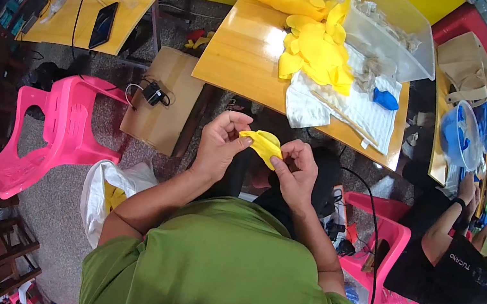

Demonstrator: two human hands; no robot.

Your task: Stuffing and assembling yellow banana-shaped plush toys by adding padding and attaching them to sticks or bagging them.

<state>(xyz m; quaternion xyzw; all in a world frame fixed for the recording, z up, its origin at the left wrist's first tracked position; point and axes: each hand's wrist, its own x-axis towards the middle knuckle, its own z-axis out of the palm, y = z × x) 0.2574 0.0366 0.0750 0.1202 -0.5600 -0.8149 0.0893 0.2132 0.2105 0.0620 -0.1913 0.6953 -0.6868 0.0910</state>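
Clock directions are taken from the yellow piece. Nearest, at 6 o'clock, is the wearer's green shirt [224, 259]. Ahead of it, the soft yellow piece [266, 147] is held in the air between both hands, short of the bench. The left hand [222, 145], at 9 o'clock, has thumb and fingers clamped on one end; the right hand [297, 174], at 4 o'clock, has thumb and fingers pinched on the other.

At 8 o'clock a white sack [94, 194] stands on the floor, yellow material showing inside. A cardboard box [166, 70] lies at 10 o'clock, a black adapter [153, 94] on it.

The bench [242, 47] is at 12 to 1 o'clock. It carries a white cloth [305, 106], a heap of yellow pieces [316, 51] partly over the cloth, and, at 2 o'clock, a blue piece [385, 99] on the cloth. Behind stands a translucent bin [418, 65] with greyish contents.
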